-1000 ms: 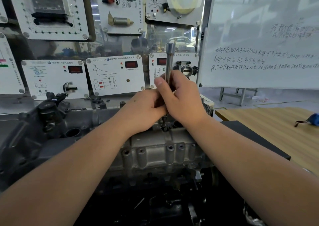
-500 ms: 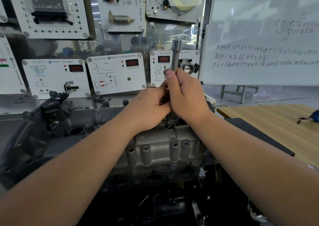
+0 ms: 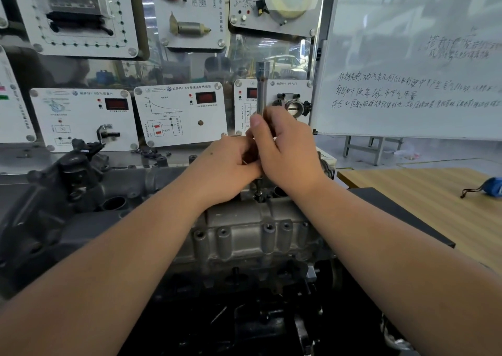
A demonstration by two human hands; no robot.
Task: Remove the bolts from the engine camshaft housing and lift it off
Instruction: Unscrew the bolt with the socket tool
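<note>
both hands raised over the top of the engine, wrapped around one upright tool. right hand (image 3: 288, 151) curled round the lower part of a long metal socket tool (image 3: 262, 89), thumb lying up along the shaft, fingers closed on it. left hand (image 3: 228, 165) pressed against the right from the side, fingers curled inward toward the same shaft; exact hold hidden behind the right hand, though clearly clasped on the tool. upper end of the tool standing clear above the knuckles, roughly vertical. lower tip reaching down to a bolt (image 3: 258, 192) at the top edge of the camshaft housing (image 3: 244, 233), just under the hands; contact point small and dark, hard to make out.

camshaft housing seated on the engine, grey cast metal, a row of raised bolt bosses across its near face, directly below and between the forearms. darker engine parts to the left and below.

behind, white training panels (image 3: 179, 113) with red displays and mounted sensors. whiteboard (image 3: 407, 56) with handwriting at right. wooden surface (image 3: 423, 192) at right, a blue object (image 3: 493, 187) with a dark cord lying near its far edge.
</note>
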